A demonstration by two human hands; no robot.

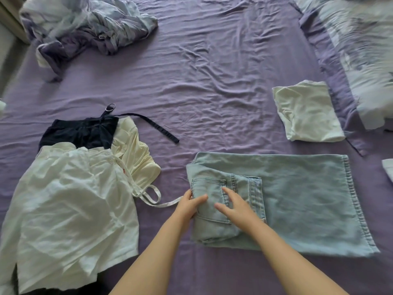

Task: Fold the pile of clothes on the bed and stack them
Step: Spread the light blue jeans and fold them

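A pair of light blue jeans (287, 201) lies on the purple bed sheet (191, 81) in the lower right of the frame, folded so the legs run off to the right and end in a stitched hem, while the waist part is doubled over on top at the left, back pocket facing up. The left hand (189, 206) grips the left edge of that doubled part, thumb on top of the denim and the other fingers tucked under the fold, out of sight. The right hand (236, 206) rests flat on the pocket with its fingers spread and straight, pressing the cloth down.

In the lower left lies the unfolded pile: a crumpled white shirt (70, 209) on top, cut off by the bottom and left edges of the frame; a cream garment (136, 154) partly under it; and a dark navy garment (80, 133) behind, from which a dark strap (157, 126) with a metal ring trails to the right. A white tie or strap (148, 196) loops out from the pile toward the left hand; which garment it belongs to is hard to make out.

At the middle right sits a folded white garment (306, 111), well apart from the jeans. A bunched patterned blanket (85, 24) fills the upper left, and blurred patterned bedding (361, 50) the upper right. A small white scrap (388, 169) is cut off at the right edge.
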